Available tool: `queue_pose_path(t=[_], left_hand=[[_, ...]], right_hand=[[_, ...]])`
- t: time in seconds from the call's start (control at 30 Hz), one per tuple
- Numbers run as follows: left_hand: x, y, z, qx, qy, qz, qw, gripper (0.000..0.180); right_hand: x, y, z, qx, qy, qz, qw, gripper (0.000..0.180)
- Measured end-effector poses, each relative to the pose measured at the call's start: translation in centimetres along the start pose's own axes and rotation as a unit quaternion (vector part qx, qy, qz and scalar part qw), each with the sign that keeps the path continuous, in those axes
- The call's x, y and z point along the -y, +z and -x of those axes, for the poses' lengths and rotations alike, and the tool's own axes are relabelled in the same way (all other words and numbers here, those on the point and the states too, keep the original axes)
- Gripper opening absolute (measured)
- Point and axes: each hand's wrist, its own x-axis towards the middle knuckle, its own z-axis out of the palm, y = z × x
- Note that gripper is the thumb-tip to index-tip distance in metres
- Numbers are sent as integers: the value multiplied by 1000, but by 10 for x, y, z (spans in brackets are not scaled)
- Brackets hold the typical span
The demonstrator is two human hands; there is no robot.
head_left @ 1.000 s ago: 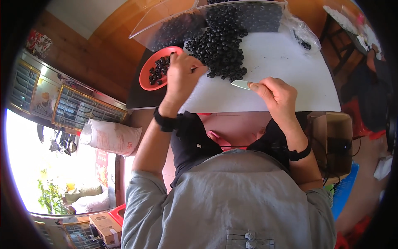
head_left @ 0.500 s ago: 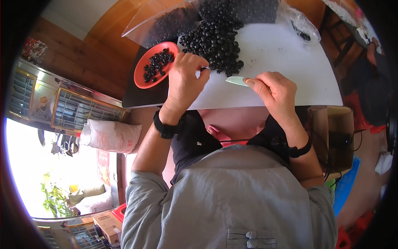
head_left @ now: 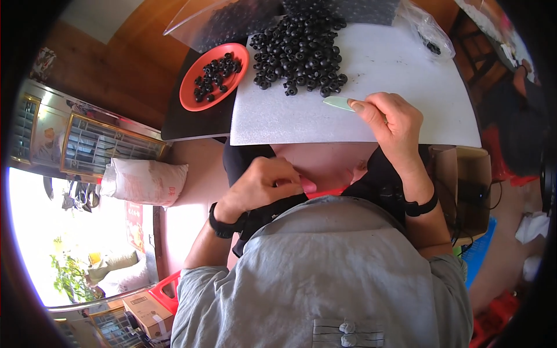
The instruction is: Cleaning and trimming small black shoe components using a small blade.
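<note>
My right hand [head_left: 394, 122] is closed round a pale green knife-like blade [head_left: 338, 103], which points left over the white board. Just beyond its tip lies a heap of small, round, black pieces [head_left: 301, 55], some showing holes. My left hand [head_left: 264, 182] is below the table's near edge, above my lap. Its fingers are curled together, and whatever may be in them is hidden. On the dark tabletop left of the heap sits an orange-red oval plate [head_left: 187, 93] with more black pieces in it.
The white board [head_left: 278, 124] covers much of the table. Behind the heap stands a clear sheet-like container [head_left: 203, 29]. A clear plastic bag [head_left: 432, 35] lies at the far right. A cardboard box [head_left: 473, 191] stands by my right knee. Another person's arm [head_left: 521, 78] shows at the right edge.
My left hand has come back from beside the heap to above my lap. My right hand keeps the blade in nearly the same place. The view has shifted slightly.
</note>
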Motion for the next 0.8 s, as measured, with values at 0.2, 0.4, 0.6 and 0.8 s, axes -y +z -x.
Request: queue_pose_path(t=[0.2, 0.4, 0.6, 0.8], left_hand=[[138, 50, 28, 96, -79, -90, 988, 16], [114, 76, 10, 285, -116, -279, 910, 25], [115, 82, 15, 291, -202, -177, 918, 26], [103, 74, 10, 332, -163, -231, 900, 28]], right_hand=[[2, 4, 0, -3, -8, -3, 1000, 30], [-1, 2, 3, -4, -10, 18, 1000, 31], [1, 3, 2, -9, -26, 23, 999, 34], [0, 1, 2, -5, -37, 35, 999, 34]])
